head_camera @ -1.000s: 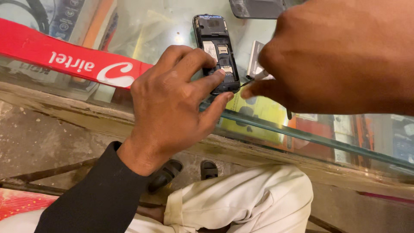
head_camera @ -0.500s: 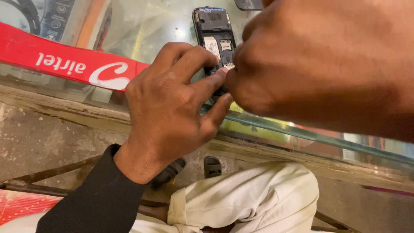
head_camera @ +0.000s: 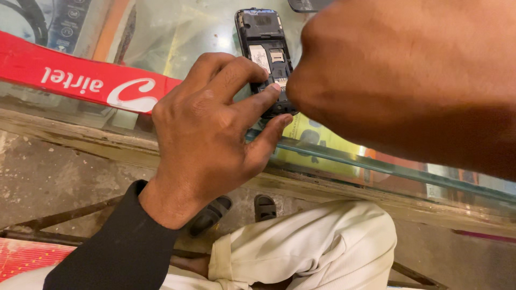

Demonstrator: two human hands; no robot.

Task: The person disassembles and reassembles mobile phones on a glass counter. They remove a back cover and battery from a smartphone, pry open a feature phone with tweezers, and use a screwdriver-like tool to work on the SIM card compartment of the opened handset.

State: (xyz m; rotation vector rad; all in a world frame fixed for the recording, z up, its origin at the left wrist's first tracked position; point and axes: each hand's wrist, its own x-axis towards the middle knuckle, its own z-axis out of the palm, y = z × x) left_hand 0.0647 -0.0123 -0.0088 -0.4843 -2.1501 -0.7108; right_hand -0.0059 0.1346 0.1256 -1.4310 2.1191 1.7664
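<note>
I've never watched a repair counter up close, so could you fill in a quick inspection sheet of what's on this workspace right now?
Surface: glass counter top on a worn wooden frame.
Job's things: small black phone lying back-up with its cover off, card slots showing.
Clutter: red banner strip along the counter's left; printed packs under the glass; a dark object at the top edge, cut off.
Hands: left hand steadies the phone's lower end with its fingertips; right hand is at the phone's lower right, its fingertips hidden.
Cables: dark coiled cable under the glass, top left.
Surroundings: light trousers, dark sandals, bare floor below.
</note>
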